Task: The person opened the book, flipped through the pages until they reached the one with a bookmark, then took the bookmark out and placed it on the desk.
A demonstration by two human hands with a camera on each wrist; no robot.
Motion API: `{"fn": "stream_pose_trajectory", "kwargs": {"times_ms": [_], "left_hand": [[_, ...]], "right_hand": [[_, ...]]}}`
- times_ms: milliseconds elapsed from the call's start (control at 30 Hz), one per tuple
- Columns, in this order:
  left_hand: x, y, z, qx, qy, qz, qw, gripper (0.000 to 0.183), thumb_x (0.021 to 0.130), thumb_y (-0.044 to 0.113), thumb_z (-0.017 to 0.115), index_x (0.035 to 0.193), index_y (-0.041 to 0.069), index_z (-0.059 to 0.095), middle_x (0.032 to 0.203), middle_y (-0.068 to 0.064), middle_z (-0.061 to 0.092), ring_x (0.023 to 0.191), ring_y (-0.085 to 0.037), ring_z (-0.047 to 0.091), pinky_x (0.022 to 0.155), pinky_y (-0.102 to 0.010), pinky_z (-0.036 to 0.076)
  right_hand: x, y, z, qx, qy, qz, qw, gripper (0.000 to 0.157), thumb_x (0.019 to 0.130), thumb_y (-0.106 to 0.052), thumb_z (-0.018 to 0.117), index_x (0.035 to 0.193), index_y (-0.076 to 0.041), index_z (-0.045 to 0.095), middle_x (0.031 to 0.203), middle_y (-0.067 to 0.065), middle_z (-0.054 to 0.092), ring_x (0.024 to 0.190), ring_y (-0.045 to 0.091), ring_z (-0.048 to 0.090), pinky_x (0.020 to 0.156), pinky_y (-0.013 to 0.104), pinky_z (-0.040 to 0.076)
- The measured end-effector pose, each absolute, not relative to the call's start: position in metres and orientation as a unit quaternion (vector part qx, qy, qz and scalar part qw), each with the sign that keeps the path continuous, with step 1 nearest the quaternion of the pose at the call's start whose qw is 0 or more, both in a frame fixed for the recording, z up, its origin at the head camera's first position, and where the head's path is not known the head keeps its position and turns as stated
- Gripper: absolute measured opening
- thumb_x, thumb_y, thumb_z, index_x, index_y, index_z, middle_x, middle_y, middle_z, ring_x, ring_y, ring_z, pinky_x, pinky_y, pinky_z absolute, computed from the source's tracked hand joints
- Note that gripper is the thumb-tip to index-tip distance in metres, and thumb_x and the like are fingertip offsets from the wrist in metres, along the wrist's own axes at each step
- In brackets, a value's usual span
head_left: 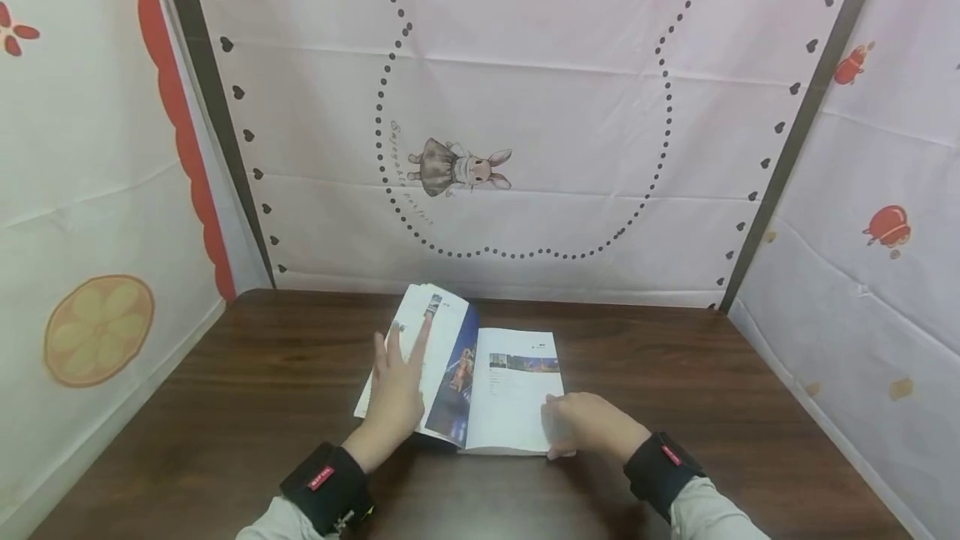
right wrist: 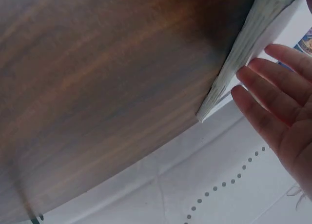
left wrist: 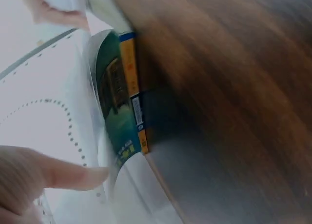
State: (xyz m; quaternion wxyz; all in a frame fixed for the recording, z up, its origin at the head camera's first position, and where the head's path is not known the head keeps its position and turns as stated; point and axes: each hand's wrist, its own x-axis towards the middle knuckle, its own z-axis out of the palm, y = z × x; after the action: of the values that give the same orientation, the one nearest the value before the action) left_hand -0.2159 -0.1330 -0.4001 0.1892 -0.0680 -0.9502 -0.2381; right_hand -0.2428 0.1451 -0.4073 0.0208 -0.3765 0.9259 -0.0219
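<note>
An open book (head_left: 517, 398) with printed photos lies on the brown table. Its left pages (head_left: 442, 319) are tilted up off the table, and its orange and blue spine (left wrist: 131, 72) shows in the left wrist view. My left hand (head_left: 395, 390) lies over the left pages with fingers spread. Its thumb (left wrist: 73, 177) extends beside the pages in the left wrist view. At the right page's outer edge is my right hand (head_left: 592, 423). The right wrist view shows its fingers (right wrist: 273, 94) extended beside the page edges (right wrist: 234, 63); whether they touch is unclear.
The dark wooden table (head_left: 675, 373) extends around the book. White printed cloth (head_left: 540, 123) hangs behind it, with more cloth walls (head_left: 862, 232) at both sides. Black bands (head_left: 330, 486) wrap both wrists.
</note>
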Motion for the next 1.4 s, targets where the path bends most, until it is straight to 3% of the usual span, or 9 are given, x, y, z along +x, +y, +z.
{"fn": "stream_pose_trajectory", "kwargs": {"times_ms": [33,100,300,433,667,1033,1167,1267,1400], "left_hand": [[-0.215,-0.132,-0.402,-0.088,-0.957,-0.198,0.191,0.097,0.069,-0.018,0.063,0.149,0.019,0.024,0.15,-0.03,0.018,0.136,-0.053,0.018,0.103,-0.07,0.021],[-0.211,-0.128,-0.405,-0.145,-0.965,-0.124,0.177,0.095,0.069,-0.016,0.064,0.147,0.026,0.031,0.154,-0.027,0.009,0.138,-0.055,0.007,0.102,-0.075,0.013],[-0.199,-0.116,-0.409,-0.346,-0.936,-0.03,0.055,0.076,0.072,-0.01,0.067,0.138,0.025,0.049,0.154,-0.013,0.028,0.142,-0.044,0.018,0.109,-0.06,0.024],[-0.194,-0.111,-0.408,-0.308,-0.949,-0.062,-0.012,0.069,0.075,-0.003,0.067,0.139,0.012,0.046,0.152,-0.016,0.031,0.141,-0.045,0.017,0.11,-0.056,0.026],[-0.193,-0.113,-0.414,-0.225,-0.966,-0.128,-0.024,0.077,0.079,0.034,0.072,0.136,-0.008,0.042,0.146,-0.029,0.033,0.135,-0.051,0.028,0.107,-0.054,0.033],[-0.205,-0.098,-0.412,-0.164,-0.977,-0.134,-0.002,0.082,0.067,0.042,0.082,0.125,-0.009,0.054,0.135,-0.028,0.049,0.128,-0.047,0.042,0.095,-0.053,0.045],[-0.21,-0.091,-0.414,-0.158,-0.981,-0.114,0.024,0.082,0.06,0.049,0.084,0.113,-0.008,0.06,0.118,-0.025,0.06,0.109,-0.041,0.058,0.082,-0.046,0.053],[-0.212,-0.087,-0.416,-0.155,-0.982,-0.099,0.034,0.089,0.058,0.06,0.08,0.112,-0.009,0.059,0.111,-0.023,0.063,0.098,-0.039,0.061,0.075,-0.044,0.055],[-0.211,-0.082,-0.418,-0.149,-0.985,-0.08,0.045,0.091,0.061,0.067,0.073,0.109,-0.009,0.062,0.113,-0.025,0.063,0.1,-0.042,0.06,0.073,-0.045,0.055]], "right_hand": [[-0.243,0.146,-0.406,-0.377,0.925,-0.026,0.025,0.042,0.07,-0.039,0.079,0.098,-0.01,0.067,0.103,0.008,0.072,0.07,0.01,0.058,0.068,0.028,0.051],[-0.244,0.147,-0.403,-0.372,0.927,-0.033,0.039,0.043,0.071,-0.037,0.079,0.101,-0.009,0.068,0.099,0.007,0.072,0.07,0.009,0.057,0.067,0.028,0.051],[-0.244,0.145,-0.395,-0.353,0.931,-0.053,0.074,0.039,0.079,-0.028,0.075,0.108,-0.005,0.065,0.082,0.003,0.067,0.066,0.009,0.051,0.063,0.027,0.049],[-0.246,0.142,-0.395,-0.386,0.921,-0.038,0.05,0.024,0.08,-0.02,0.073,0.101,-0.008,0.068,0.081,0.003,0.07,0.059,0.006,0.049,0.058,0.022,0.045],[-0.251,0.146,-0.402,-0.424,0.905,0.01,-0.036,0.011,0.079,-0.01,0.073,0.09,-0.011,0.071,0.08,0.001,0.073,0.056,0.003,0.052,0.058,0.02,0.046],[-0.26,0.145,-0.397,-0.446,0.876,0.052,-0.177,0.018,0.068,-0.008,0.082,0.077,-0.014,0.067,0.075,-0.003,0.071,0.067,0.01,0.061,0.075,0.033,0.049],[-0.259,0.146,-0.391,-0.438,0.874,0.044,-0.206,0.018,0.068,-0.013,0.083,0.08,-0.014,0.07,0.082,-0.003,0.073,0.075,0.012,0.065,0.079,0.034,0.05],[-0.258,0.147,-0.388,-0.443,0.866,0.038,-0.229,0.015,0.071,-0.015,0.081,0.082,-0.014,0.07,0.083,-0.003,0.072,0.078,0.012,0.065,0.08,0.033,0.049],[-0.256,0.146,-0.383,-0.474,0.83,0.016,-0.294,0.021,0.068,-0.01,0.082,0.085,-0.012,0.07,0.085,-0.002,0.072,0.083,0.013,0.065,0.079,0.031,0.048]]}}
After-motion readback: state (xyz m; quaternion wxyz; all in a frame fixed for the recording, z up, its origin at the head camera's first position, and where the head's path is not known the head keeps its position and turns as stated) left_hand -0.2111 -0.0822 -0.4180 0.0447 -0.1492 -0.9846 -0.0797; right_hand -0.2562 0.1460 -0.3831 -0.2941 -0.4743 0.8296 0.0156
